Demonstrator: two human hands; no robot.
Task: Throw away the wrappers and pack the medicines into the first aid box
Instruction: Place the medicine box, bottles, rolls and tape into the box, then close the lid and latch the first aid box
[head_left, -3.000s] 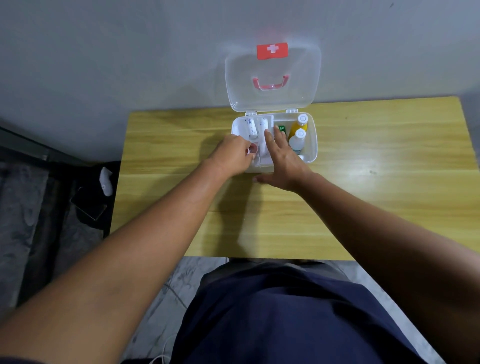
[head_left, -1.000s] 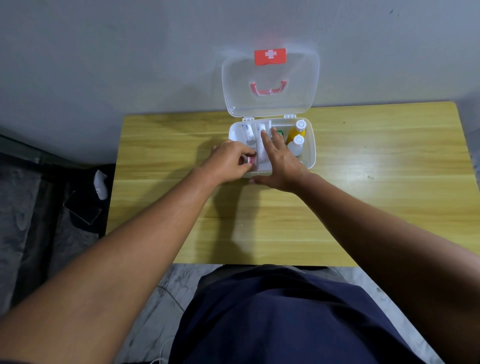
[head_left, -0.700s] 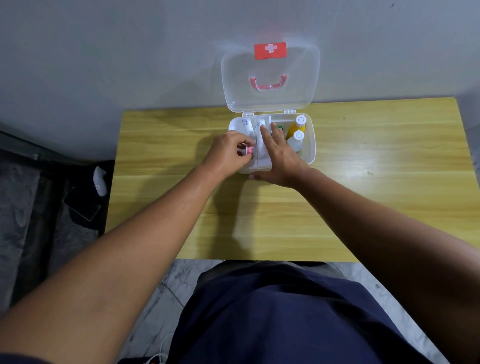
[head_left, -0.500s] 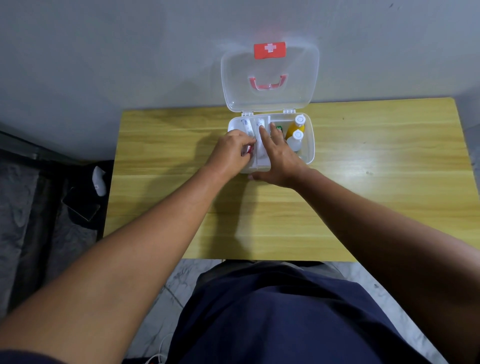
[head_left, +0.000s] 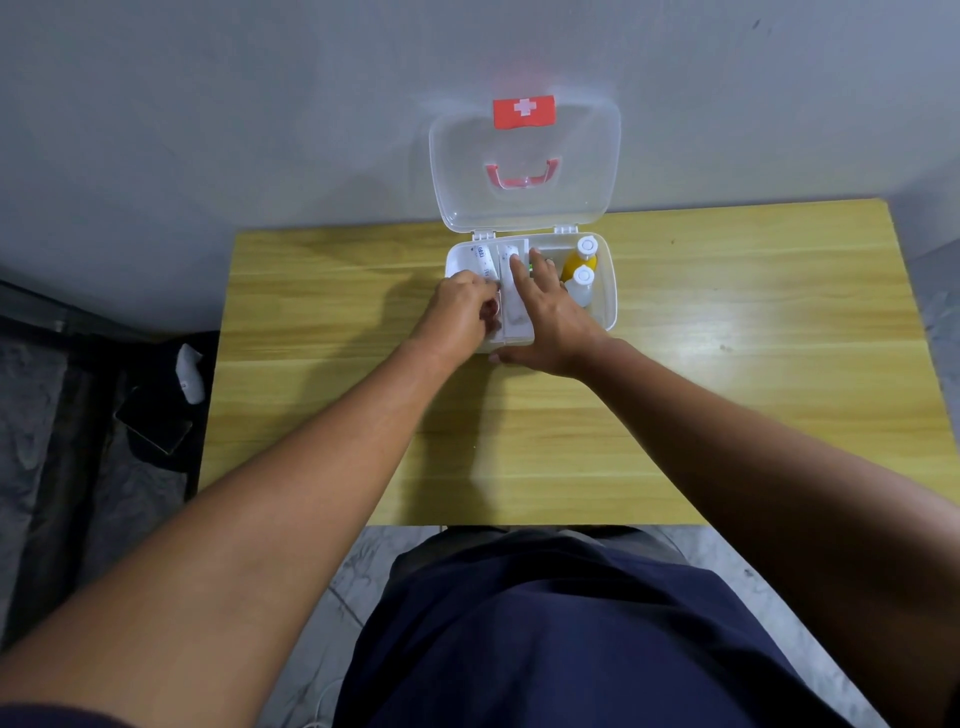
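Note:
A clear first aid box (head_left: 609, 312) stands open at the back of the wooden table (head_left: 727, 415), its lid (head_left: 524, 208) upright against the wall. Inside lie a white tube (head_left: 484, 261), a long white packet (head_left: 513, 317), a yellow bottle (head_left: 575, 260) and a white bottle (head_left: 583, 285). My left hand (head_left: 457, 314) reaches into the left compartment, fingers curled on a small red and white item, mostly hidden. My right hand (head_left: 551, 318) lies flat over the box's middle with fingers spread and the thumb at the box's front wall.
A grey wall rises directly behind the box. On the floor left of the table lies a dark bag (head_left: 156, 410) with a white object (head_left: 189, 371) on it. My dark shorts (head_left: 545, 634) fill the bottom of the view.
My left hand has dipped lower into the left compartment, and its red and white item is now mostly covered by the fingers. My right hand stays on the box.

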